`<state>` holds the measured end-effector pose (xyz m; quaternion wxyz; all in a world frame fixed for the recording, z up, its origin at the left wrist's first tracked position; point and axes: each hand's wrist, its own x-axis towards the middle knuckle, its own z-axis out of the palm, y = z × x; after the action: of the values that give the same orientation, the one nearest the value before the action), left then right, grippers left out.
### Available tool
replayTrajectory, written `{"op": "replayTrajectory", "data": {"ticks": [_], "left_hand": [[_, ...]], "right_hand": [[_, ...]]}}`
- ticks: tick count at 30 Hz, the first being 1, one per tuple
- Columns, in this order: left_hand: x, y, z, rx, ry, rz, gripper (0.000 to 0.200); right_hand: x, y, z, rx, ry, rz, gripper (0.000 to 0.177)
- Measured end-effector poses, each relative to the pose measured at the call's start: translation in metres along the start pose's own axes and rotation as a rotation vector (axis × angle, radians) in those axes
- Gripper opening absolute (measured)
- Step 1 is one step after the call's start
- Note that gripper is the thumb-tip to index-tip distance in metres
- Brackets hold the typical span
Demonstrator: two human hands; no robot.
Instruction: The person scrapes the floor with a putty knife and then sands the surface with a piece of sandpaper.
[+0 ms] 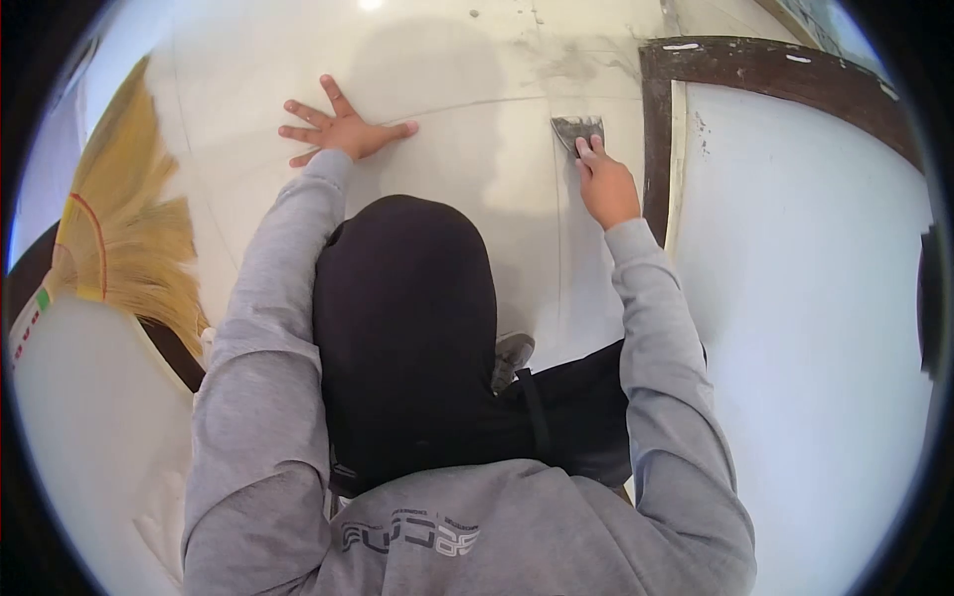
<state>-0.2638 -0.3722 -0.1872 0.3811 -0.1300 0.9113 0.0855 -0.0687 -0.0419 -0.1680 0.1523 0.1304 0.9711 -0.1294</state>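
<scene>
The right hand (pixel 606 184) is closed on the scraper (pixel 578 129), whose blade lies on the floor (pixel 477 159) directly ahead of the fingers, while the left hand (pixel 343 127) rests spread flat, well apart leftward.

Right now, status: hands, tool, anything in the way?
Left hand flat on the floor tile, fingers spread. Right hand grips scraper, blade on the tile beside the dark frame. Broom off to the left, apart.

I note bare floor (pixel 487 139) open between left hand (pixel 338 129) and right hand (pixel 608 187). Dark frame (pixel 654 149) walls off just right of scraper (pixel 577 129). Broom (pixel 124 228) stands far left, well apart.
</scene>
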Motion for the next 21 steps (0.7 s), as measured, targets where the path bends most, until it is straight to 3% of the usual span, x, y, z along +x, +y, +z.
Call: {"op": "replayTrajectory", "data": {"ticks": [2,4,7,13,16,21], "left_hand": [[-0.001,0.001,0.000,0.012,0.007,0.007,0.157],[0.001,0.003,-0.004,-0.003,0.013,-0.002,0.157],[-0.002,0.001,0.001,-0.002,-0.008,-0.018,0.158],[-0.002,0.003,-0.003,0.009,0.013,0.002,0.158],[0.000,0.005,-0.003,-0.012,-0.002,-0.014,0.158],[-0.002,0.000,0.001,-0.007,0.019,0.012,0.160]], "right_hand": [[-0.001,0.000,-0.002,0.036,0.053,0.009,0.032],[-0.017,-0.002,-0.015,0.018,-0.076,0.012,0.032],[-0.042,-0.003,-0.008,-0.021,-0.103,0.029,0.035],[0.019,0.003,0.000,-0.006,0.011,0.039,0.036],[-0.006,0.003,-0.014,-0.034,-0.100,0.012,0.036],[-0.020,-0.009,0.000,-0.042,-0.086,0.038,0.036]]}}
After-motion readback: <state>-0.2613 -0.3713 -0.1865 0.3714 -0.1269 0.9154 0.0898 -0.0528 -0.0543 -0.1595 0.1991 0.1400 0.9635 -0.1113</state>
